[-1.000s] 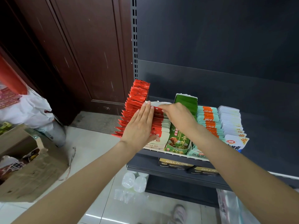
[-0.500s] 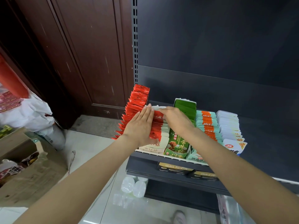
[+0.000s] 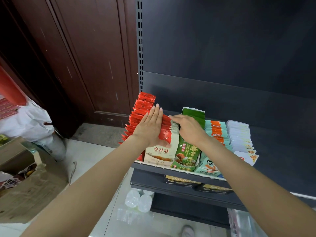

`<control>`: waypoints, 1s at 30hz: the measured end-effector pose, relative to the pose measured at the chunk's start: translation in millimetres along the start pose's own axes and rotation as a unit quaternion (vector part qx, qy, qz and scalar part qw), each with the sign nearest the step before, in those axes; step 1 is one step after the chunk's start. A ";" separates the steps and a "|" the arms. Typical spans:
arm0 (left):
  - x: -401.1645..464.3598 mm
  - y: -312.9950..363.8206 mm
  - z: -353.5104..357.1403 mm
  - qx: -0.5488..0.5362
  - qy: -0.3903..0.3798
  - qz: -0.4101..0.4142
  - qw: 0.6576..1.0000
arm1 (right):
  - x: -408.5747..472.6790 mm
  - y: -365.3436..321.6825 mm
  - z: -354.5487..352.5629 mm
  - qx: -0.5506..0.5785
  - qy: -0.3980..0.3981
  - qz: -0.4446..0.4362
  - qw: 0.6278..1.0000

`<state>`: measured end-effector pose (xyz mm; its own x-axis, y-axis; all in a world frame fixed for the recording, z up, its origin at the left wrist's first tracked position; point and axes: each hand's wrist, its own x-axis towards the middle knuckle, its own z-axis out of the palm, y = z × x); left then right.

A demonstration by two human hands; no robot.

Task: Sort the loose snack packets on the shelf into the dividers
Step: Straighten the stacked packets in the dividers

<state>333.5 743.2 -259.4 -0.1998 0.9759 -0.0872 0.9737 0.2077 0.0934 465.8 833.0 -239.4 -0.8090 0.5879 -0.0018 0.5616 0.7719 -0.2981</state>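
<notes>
On a dark shelf stand several rows of snack packets. My left hand lies flat with straight fingers on the left side of the red-and-cream packet row. My right hand presses flat on that row's right side and top, next to the green packet row. A row of plain red packets fans out at the shelf's left edge. Teal-and-orange packets and white packets fill the rows further right.
A lower shelf holds dark boxes. Clear plastic cups lie on the floor below. An open cardboard box and a white bag stand at left by a brown wooden door.
Both hands stay on the red-and-cream row; the left has slid further back along its side, and the right has flattened over its top. The front packet's face shows now.
</notes>
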 end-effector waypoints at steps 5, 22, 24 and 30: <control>-9.9 0.5 3.8 -0.090 -0.029 0.017 0.995 | -18.9 -16.2 13.0 -0.046 -0.053 0.016 0.997; -22.2 -16.0 3.3 0.056 -0.012 0.042 0.997 | -26.7 -26.3 37.2 -0.070 -0.011 0.016 0.997; -20.1 -12.6 5.3 0.057 -0.006 0.033 0.998 | -28.1 -26.1 39.0 -0.074 -0.016 0.009 0.997; -21.3 -13.2 4.9 0.033 -0.008 0.027 0.999 | -28.7 -24.9 31.0 -0.089 -0.037 -0.003 0.995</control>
<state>325.4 719.3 -263.7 -0.1460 0.9842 -0.1007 0.9882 0.1499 0.0324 469.6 789.4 -261.6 -0.8196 0.5683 -0.0733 0.5729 0.8100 -0.1253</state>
